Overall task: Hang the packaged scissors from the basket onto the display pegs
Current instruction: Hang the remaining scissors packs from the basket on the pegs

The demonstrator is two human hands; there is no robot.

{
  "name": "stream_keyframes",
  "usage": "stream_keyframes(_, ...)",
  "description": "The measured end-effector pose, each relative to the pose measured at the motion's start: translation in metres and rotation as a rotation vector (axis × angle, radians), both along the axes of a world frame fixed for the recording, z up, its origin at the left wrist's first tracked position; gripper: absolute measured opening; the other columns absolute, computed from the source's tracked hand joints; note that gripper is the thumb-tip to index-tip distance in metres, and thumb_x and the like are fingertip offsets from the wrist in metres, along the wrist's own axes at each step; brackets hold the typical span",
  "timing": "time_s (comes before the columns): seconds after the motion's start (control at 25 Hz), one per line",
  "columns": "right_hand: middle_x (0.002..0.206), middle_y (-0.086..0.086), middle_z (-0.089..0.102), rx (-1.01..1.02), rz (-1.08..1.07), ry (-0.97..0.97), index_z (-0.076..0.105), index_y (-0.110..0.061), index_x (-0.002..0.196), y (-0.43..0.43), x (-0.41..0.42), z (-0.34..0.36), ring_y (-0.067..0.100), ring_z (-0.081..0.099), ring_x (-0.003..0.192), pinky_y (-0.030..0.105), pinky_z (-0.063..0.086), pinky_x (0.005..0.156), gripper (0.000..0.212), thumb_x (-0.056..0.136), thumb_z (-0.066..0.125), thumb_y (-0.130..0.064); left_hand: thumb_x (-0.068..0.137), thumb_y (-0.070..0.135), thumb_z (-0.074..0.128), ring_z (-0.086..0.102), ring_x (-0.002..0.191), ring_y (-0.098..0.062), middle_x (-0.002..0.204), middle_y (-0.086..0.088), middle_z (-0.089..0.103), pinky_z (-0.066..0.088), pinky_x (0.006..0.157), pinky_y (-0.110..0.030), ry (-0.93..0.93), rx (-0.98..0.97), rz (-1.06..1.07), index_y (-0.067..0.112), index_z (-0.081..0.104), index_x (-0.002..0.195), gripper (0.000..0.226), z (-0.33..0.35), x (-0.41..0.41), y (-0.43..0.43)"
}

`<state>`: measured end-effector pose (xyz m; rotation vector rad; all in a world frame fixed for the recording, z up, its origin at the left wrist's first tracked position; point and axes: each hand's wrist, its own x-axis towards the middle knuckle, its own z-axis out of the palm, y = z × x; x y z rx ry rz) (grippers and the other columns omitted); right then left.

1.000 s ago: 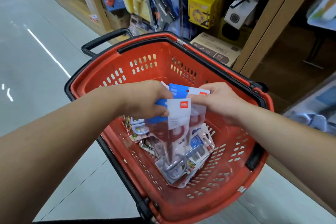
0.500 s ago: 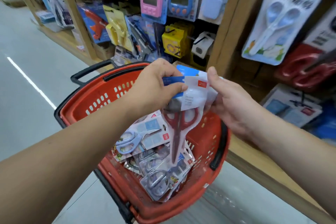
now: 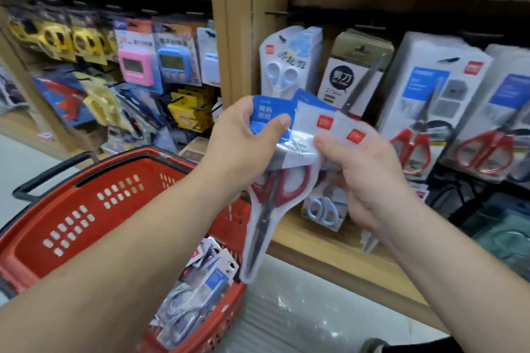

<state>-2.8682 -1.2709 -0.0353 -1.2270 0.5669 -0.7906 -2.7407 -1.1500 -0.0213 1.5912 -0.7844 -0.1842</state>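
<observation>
Shop wall, black metal pegs (image 3: 276, 12) at 12 o'clock. Left hand (image 3: 243, 149), right hand (image 3: 370, 180) grips pinch fanned clear-plastic packs of red-handled scissors (image 3: 275, 189); slick packs may slip, fall.

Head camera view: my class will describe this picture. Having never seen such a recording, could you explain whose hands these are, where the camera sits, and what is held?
There is no machine here: a person wears one wide-angle camera on the head, looking down at their own arms. The left hand and right hand both grip the tops of packaged scissors with red handles. Below is a red basket holding more packs. Ahead, shop pegs carry other scissors.
</observation>
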Motion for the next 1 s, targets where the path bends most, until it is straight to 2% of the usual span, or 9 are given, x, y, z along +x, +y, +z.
stream_keyframes(0.12, 0.101, 0.011, 0.081, -0.012, -0.072, 0.025, 0.071, -0.009, 0.12, -0.028, -0.018, 0.002, 0.028, 0.08, 0.086, 0.032, 0.059, 0.056, 0.026, 0.094, 0.075, -0.009, 0.103, 0.02, 0.067, 0.077, 0.084, -0.01, 0.095, 0.001, 0.079, 0.063, 0.072, -0.032, 0.086, -0.003, -0.036, 0.023, 0.067, 0.104, 0.004, -0.002, -0.018, -0.033)
stream_keyframes(0.28, 0.097, 0.005, 0.082, -0.029, -0.168, 0.127, 0.075, -0.015, 0.107, -0.054, -0.037, -0.017, 0.023, 0.079, 0.09, 0.037, 0.062, 0.072, 0.017, 0.091, 0.08, -0.012, 0.103, 0.022, 0.066, 0.078, 0.098, -0.026, 0.106, -0.006, 0.079, 0.063, 0.09, -0.052, 0.264, 0.067, -0.078, 0.018, 0.067, 0.113, 0.011, -0.025, -0.039, -0.062)
stream_keyframes(0.4, 0.098, 0.0, 0.079, -0.118, -0.277, 0.257, 0.075, -0.02, 0.102, -0.078, -0.064, -0.029, 0.017, 0.075, 0.092, 0.036, 0.06, 0.082, 0.014, 0.09, 0.082, -0.017, 0.104, 0.023, 0.066, 0.075, 0.101, -0.03, 0.11, -0.01, 0.076, 0.062, 0.092, -0.054, 0.241, 0.162, -0.055, 0.015, 0.065, 0.111, 0.011, -0.035, -0.044, -0.065)
stream_keyframes(0.48, 0.095, 0.0, 0.078, -0.147, -0.28, 0.37, 0.074, -0.018, 0.095, -0.089, -0.08, -0.048, 0.02, 0.074, 0.093, 0.041, 0.059, 0.087, 0.011, 0.088, 0.083, -0.014, 0.104, 0.02, 0.066, 0.072, 0.092, -0.028, 0.106, -0.013, 0.075, 0.061, 0.087, -0.046, 0.209, 0.219, -0.019, 0.01, 0.064, 0.109, 0.011, -0.037, -0.04, -0.06)
stream_keyframes(0.56, 0.09, 0.002, 0.076, -0.133, -0.243, 0.498, 0.074, -0.007, 0.096, -0.092, -0.082, -0.073, 0.024, 0.072, 0.088, 0.04, 0.057, 0.081, 0.013, 0.088, 0.081, -0.015, 0.104, 0.015, 0.065, 0.069, 0.083, -0.025, 0.095, -0.009, 0.074, 0.057, 0.075, -0.035, 0.211, 0.253, 0.022, 0.01, 0.065, 0.104, 0.005, -0.043, -0.03, -0.052)
stream_keyframes(0.64, 0.09, 0.009, 0.073, -0.085, -0.2, 0.552, 0.071, 0.001, 0.102, -0.094, -0.076, -0.093, 0.024, 0.066, 0.083, 0.036, 0.05, 0.074, 0.024, 0.094, 0.076, -0.021, 0.103, 0.013, 0.066, 0.073, 0.082, -0.027, 0.091, -0.009, 0.077, 0.059, 0.073, -0.036, 0.267, 0.264, 0.032, 0.014, 0.067, 0.099, 0.005, -0.056, -0.023, -0.049)
stream_keyframes(0.76, 0.102, 0.007, 0.074, -0.044, -0.16, 0.578, 0.072, -0.013, 0.103, -0.098, -0.052, -0.106, 0.024, 0.068, 0.096, 0.038, 0.053, 0.084, 0.016, 0.102, 0.067, -0.028, 0.103, 0.015, 0.067, 0.075, 0.084, -0.024, 0.094, -0.008, 0.078, 0.058, 0.073, -0.034, 0.27, 0.349, -0.002, 0.012, 0.069, 0.102, 0.003, -0.081, -0.025, -0.061)
stream_keyframes(0.88, 0.096, -0.007, 0.071, 0.017, -0.155, 0.551, 0.071, -0.024, 0.1, -0.097, -0.027, -0.124, 0.014, 0.064, 0.093, 0.034, 0.05, 0.085, 0.005, 0.102, 0.068, -0.026, 0.102, 0.017, 0.067, 0.068, 0.077, -0.02, 0.088, -0.006, 0.073, 0.052, 0.065, -0.03, 0.187, 0.428, -0.02, 0.012, 0.066, 0.097, 0.007, -0.106, -0.027, -0.076)
stream_keyframes(1.0, 0.094, -0.014, 0.068, 0.048, -0.191, 0.526, 0.068, -0.032, 0.098, -0.096, -0.01, -0.138, 0.009, 0.063, 0.093, 0.035, 0.05, 0.089, 0.007, 0.101, 0.07, -0.026, 0.101, 0.016, 0.067, 0.065, 0.074, -0.019, 0.086, -0.007, 0.071, 0.049, 0.062, -0.03, 0.172, 0.463, -0.035, 0.011, 0.064, 0.094, 0.009, -0.116, -0.02, -0.08)
